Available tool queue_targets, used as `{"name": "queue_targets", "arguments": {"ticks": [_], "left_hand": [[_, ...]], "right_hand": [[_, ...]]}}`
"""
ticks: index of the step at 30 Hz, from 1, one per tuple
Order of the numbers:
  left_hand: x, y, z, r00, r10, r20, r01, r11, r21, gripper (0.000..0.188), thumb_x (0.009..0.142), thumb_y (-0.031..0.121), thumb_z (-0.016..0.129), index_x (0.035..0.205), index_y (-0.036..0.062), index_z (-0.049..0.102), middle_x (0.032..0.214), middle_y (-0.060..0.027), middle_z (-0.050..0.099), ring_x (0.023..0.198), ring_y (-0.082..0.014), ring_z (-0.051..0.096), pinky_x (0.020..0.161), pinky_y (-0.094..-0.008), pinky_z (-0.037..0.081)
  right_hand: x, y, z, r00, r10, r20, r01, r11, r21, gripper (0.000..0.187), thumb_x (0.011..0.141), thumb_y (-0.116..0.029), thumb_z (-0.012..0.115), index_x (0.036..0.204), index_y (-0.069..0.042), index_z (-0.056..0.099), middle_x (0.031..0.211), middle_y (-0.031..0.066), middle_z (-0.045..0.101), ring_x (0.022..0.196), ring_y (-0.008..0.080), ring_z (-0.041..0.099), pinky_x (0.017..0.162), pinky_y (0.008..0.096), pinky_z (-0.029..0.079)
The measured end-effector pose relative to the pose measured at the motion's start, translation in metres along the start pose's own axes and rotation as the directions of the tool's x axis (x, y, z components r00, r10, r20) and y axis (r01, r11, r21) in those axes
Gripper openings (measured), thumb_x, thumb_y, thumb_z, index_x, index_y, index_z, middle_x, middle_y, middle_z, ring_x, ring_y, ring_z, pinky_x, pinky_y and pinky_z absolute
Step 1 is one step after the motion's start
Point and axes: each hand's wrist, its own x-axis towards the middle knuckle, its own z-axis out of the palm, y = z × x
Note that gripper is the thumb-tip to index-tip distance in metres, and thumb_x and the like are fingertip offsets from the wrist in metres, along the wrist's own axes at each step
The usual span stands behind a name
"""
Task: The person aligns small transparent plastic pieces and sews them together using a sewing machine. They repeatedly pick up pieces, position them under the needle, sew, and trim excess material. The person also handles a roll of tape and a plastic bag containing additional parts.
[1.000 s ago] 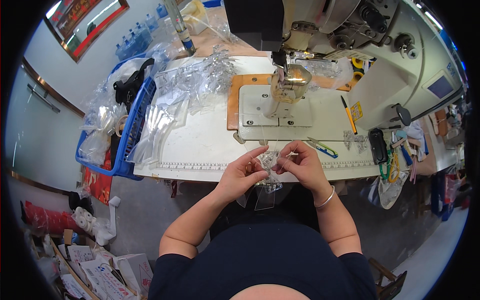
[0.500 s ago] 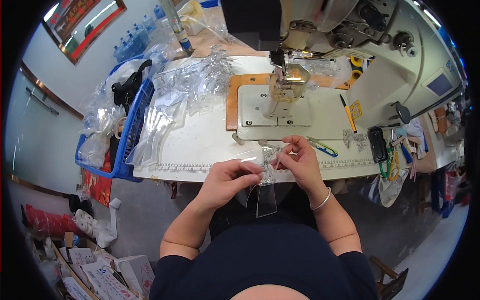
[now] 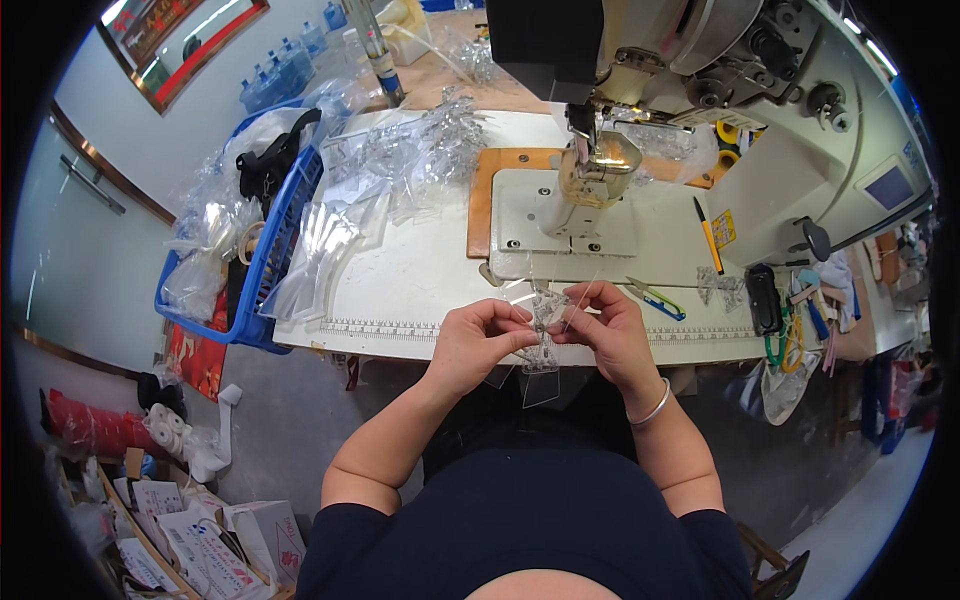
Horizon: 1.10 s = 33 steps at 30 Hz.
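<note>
A clear plastic bow-like piece with dark printed marks (image 3: 544, 305) is held between my two hands, over the front edge of the sewing table (image 3: 400, 310). My left hand (image 3: 478, 342) pinches its left side between thumb and fingers. On the other side my right hand (image 3: 612, 332) grips it near the gathered middle, fingertips almost meeting the left ones. A flat transparent tail (image 3: 541, 388) hangs below the hands. Just beyond stands the sewing machine's post (image 3: 590, 190). Yellow-green and blue thread snips (image 3: 657, 300) lie right of my right hand.
Clear plastic strips (image 3: 325, 245) and a heap of transparent pieces (image 3: 430, 150) cover the table's left. A blue basket (image 3: 305, 190) stands beside them. An orange pen (image 3: 709, 236) lies near the machine arm (image 3: 770, 180). Tools, including a black-handled one (image 3: 764, 300), crowd the right edge.
Both hands have come closer together around the middle of the plastic piece. Its hanging tail sits higher and shows less. The whole view has shifted slightly.
</note>
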Motion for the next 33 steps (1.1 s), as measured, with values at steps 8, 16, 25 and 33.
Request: {"name": "queue_targets", "arguments": {"ticks": [8,16,25,33], "left_hand": [[0.002,-0.001,-0.005,1.0,0.031,0.001,-0.031,0.998,0.062,0.016,0.074,0.002,0.074,0.085,-0.0024,0.063,0.075,-0.0056,0.067,0.07,-0.0075,0.062,0.065,-0.0204,0.05],[0.004,-0.001,-0.011,0.999,-0.033,0.014,0.031,0.991,0.133,0.02,0.072,0.003,0.077,0.081,-0.0001,0.059,0.072,-0.0038,0.064,0.068,-0.0063,0.059,0.063,-0.0201,0.049],[0.011,-0.01,-0.021,0.992,-0.068,0.103,0.077,0.993,-0.086,0.03,0.072,-0.004,0.073,0.094,0.0005,0.053,0.077,-0.0051,0.062,0.072,-0.0097,0.061,0.067,-0.0213,0.05],[0.015,-0.012,-0.021,0.974,-0.158,0.165,0.19,0.96,-0.204,0.035,0.071,-0.003,0.072,0.1,-0.0001,0.053,0.077,-0.0062,0.064,0.071,-0.0115,0.062,0.068,-0.022,0.05]], "right_hand": [[0.002,0.003,0.003,0.999,0.025,0.027,-0.024,0.999,-0.028,0.019,0.087,0.0,0.059,0.105,0.003,0.054,0.093,0.0066,0.056,0.082,0.0198,0.066,0.073,0.0304,0.059],[0.005,0.011,0.001,0.998,0.029,0.061,-0.025,0.998,-0.06,0.019,0.087,-0.003,0.06,0.105,0.0,0.053,0.094,0.0096,0.06,0.079,0.0179,0.066,0.071,0.0293,0.057],[0.005,0.017,0.007,0.997,-0.041,0.06,0.043,0.998,-0.039,0.018,0.088,0.0,0.058,0.105,0.003,0.054,0.094,0.0111,0.06,0.083,0.0198,0.066,0.074,0.0303,0.057],[0.002,0.013,0.003,0.994,0.086,0.069,-0.09,0.994,0.055,0.024,0.095,-0.013,0.049,0.112,0.004,0.054,0.103,0.0124,0.06,0.088,0.023,0.066,0.079,0.0326,0.056]]}}
